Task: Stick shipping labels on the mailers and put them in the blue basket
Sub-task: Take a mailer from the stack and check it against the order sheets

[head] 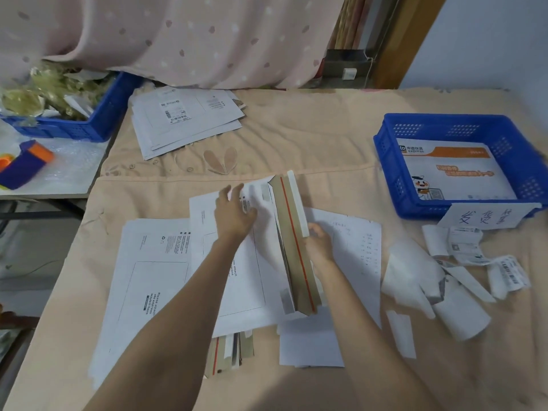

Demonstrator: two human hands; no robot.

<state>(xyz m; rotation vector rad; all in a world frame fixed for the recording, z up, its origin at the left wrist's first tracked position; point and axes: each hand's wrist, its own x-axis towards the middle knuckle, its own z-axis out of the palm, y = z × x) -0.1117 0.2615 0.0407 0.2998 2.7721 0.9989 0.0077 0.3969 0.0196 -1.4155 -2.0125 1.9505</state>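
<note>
Both hands on a mailer (pixel 237 256), its flap (pixel 292 238) standing up.

My left hand (pixel 234 213) lies flat on the white mailer at centre, fingers straight and spread, gripping nothing. My right hand (pixel 318 237) curls its grip around the raised brown flap (red strip along it) near the white liner strip (pixel 296 200). More mailers (pixel 148 280) lie under and at 8 o'clock of it on the peach-covered desk (pixel 296 137). The blue basket (pixel 385 161) sits at 2 o'clock with one printed mailer (pixel 456 173) inside. Curled labels (pixel 462 247) and backing scraps (pixel 415 277) lie at 3 o'clock. A labelled stack (pixel 184 120) rests at 11 o'clock; a second blue bin (pixel 98 120) stands beyond it.
</note>
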